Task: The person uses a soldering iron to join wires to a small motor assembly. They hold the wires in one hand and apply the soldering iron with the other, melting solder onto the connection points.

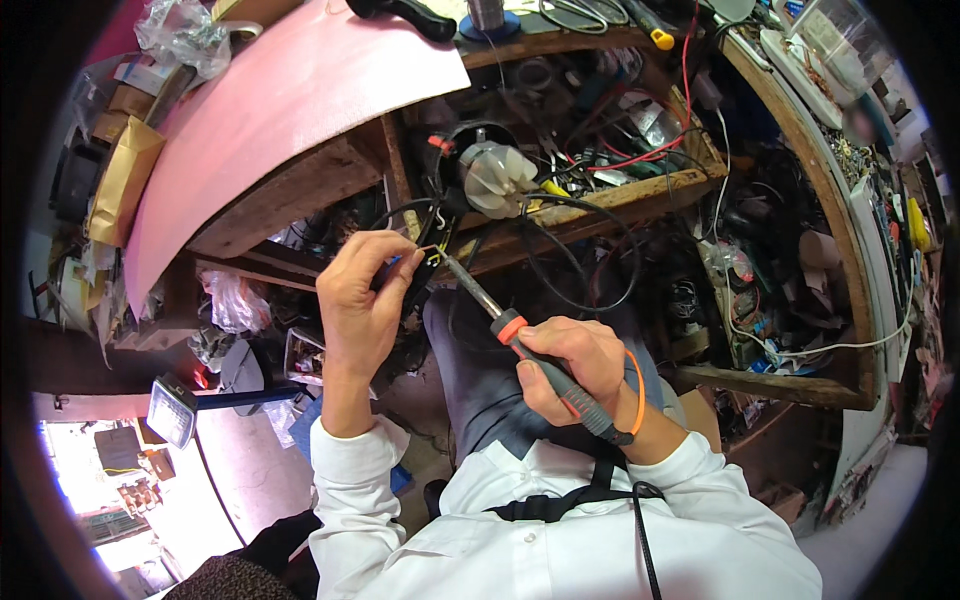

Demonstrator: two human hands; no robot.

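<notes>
one iron (508, 326) gripped by the right hand (578, 365)
wire (430, 247) is pinched by the left hand (358, 285), perhaps touching the iron

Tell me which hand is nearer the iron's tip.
Left. The left hand is just left of the tip; the right hand is farther off, down and right of it, around the iron's handle.
</notes>
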